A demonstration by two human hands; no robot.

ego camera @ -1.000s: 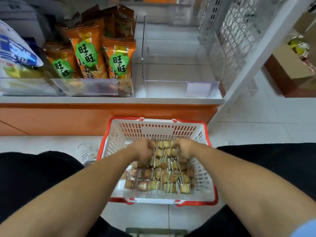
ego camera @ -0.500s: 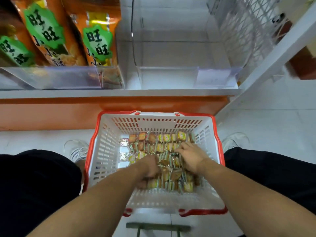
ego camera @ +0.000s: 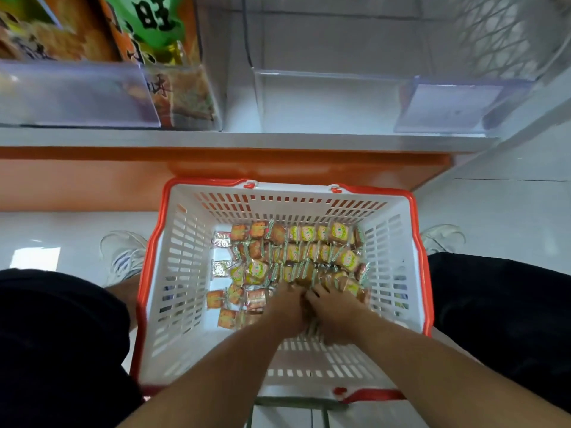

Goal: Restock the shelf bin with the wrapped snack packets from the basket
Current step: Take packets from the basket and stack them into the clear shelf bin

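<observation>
White plastic with a red rim, the basket (ego camera: 185, 273) sits on the floor between the person's knees, pushed up against the orange base of the shelf (ego camera: 247, 139); that spot looks chosen so each load travels only a short way up. Directly above it stands the clear shelf bin (ego camera: 324, 100), which shows nothing inside, so by my reading the restocking has barely begun. To its left a neighbouring clear bin (ego camera: 77, 97) holds orange snack bags (ego camera: 148, 32).

Small wrapped snack packets (ego camera: 302, 251) cover the basket floor, mostly toward the far wall and the right side, with a few loose ones scattered to the left.

Both hands are down in the pile at the near edge, side by side and touching. On the left hand (ego camera: 285, 307) the fingers curl downward into the packets, and on the right hand (ego camera: 332, 310) they spread a little and press on the wrappers. Together they look like they are gathering a scoop, though the fingertips are buried and blurred, so I cannot tell whether either hand has actually closed on a packet
</observation>
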